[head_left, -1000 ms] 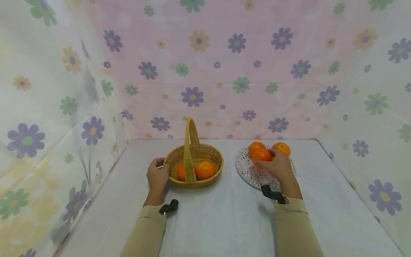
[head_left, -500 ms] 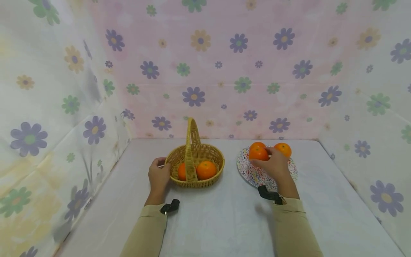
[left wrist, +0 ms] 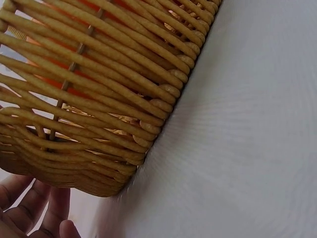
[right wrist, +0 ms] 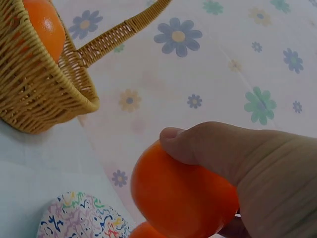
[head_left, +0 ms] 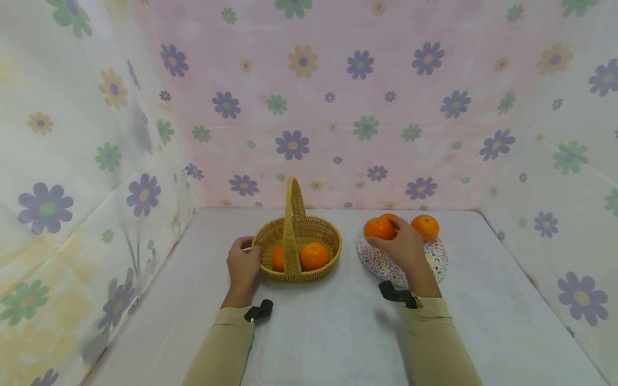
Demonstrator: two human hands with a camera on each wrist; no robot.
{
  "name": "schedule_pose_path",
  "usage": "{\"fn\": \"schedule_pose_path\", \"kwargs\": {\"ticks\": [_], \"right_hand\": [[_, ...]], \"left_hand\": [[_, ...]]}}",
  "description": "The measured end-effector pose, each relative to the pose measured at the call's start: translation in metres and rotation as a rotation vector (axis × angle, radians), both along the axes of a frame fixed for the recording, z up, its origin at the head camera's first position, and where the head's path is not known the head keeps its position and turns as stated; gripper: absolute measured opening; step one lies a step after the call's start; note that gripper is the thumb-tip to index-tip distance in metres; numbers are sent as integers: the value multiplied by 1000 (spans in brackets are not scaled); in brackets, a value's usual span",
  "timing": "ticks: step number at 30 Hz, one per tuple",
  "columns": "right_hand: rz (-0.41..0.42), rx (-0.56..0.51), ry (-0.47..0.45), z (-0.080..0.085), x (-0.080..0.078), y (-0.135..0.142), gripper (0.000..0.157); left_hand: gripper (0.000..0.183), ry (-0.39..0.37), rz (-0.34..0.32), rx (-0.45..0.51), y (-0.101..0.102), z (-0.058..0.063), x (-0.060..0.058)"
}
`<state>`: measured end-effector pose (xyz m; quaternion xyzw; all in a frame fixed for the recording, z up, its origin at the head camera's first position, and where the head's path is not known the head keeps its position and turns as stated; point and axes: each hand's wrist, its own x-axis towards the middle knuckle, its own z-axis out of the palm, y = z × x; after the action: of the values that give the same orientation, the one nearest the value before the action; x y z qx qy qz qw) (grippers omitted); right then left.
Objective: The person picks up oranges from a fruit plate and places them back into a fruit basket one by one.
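My right hand [head_left: 404,249] grips an orange [head_left: 379,229] over the left part of a round, colour-speckled plate [head_left: 386,268]. In the right wrist view, the thumb lies across the top of this smooth orange [right wrist: 181,193]. Partly hidden behind it is a second orange [head_left: 389,216], and a third orange [head_left: 425,227] rests at the plate's back right. My left hand [head_left: 243,265] holds the left end of a woven basket [head_left: 314,276] with a tall handle. Two oranges [head_left: 315,256] lie inside, one partly covered by the handle. Fingers [left wrist: 57,206] touch the basket's outer wall in the left wrist view.
A white cloth [head_left: 333,332] covers the table. Flower-patterned sheets [head_left: 333,107] enclose the back and both sides. The basket handle [head_left: 291,225] rises high over the basket's middle. A strip of cloth separates basket and plate.
My right hand has carried the gripped orange leftward across the plate, towards the basket. The basket and my left hand have shifted slightly right. The other oranges keep their places on the plate and in the basket.
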<state>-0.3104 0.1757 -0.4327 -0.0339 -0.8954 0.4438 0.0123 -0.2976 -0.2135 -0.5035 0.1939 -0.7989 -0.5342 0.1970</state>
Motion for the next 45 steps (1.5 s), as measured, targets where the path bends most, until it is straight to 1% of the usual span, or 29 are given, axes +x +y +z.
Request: {"fn": "schedule_pose_path", "kwargs": {"ticks": [6,9,13,19,30,38,45], "right_hand": [[0,-12,81,1,0,-12,93],[11,-45,132,-1,1,-19,90],[33,-70,173,-2,2,-26,90],[52,-43,178,-2,4,-35,91],[68,7,206,-5,8,-53,88],[89,-5,241,-2,11,-59,85],[109,4,284,-2,14,-70,84]], "left_hand": [[36,-13,1,-1,0,1,0],[36,-20,-1,4,-1,0,0],[36,-22,-10,6,-3,-3,-1],[36,-17,-15,8,-3,-3,-2],[36,-17,-18,14,-2,-2,-2],[36,-12,-10,12,-2,-1,-2],[36,-27,-19,19,-2,-1,-2]]}}
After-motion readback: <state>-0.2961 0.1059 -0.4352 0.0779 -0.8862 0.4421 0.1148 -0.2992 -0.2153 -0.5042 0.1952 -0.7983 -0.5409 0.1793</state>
